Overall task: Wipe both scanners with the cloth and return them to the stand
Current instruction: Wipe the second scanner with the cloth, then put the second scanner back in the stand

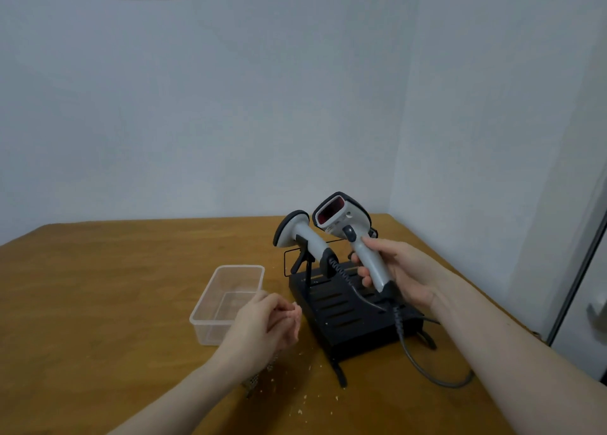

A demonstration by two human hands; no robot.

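Tabletop matt wood; container clear smooth plastic; scanners grey plastic, slight sheen; stand matt black.

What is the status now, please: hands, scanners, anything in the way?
Right hand grips one scanner above the stand. Left hand loosely curled, looks empty. Other scanner on stand. Cloth not clearly seen.

Bare forearms, no sleeves; left hand, right hand ungloved, ringless.

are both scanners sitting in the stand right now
No, only one scanner rests on the black stand; the right hand grips the other scanner by its handle above it.
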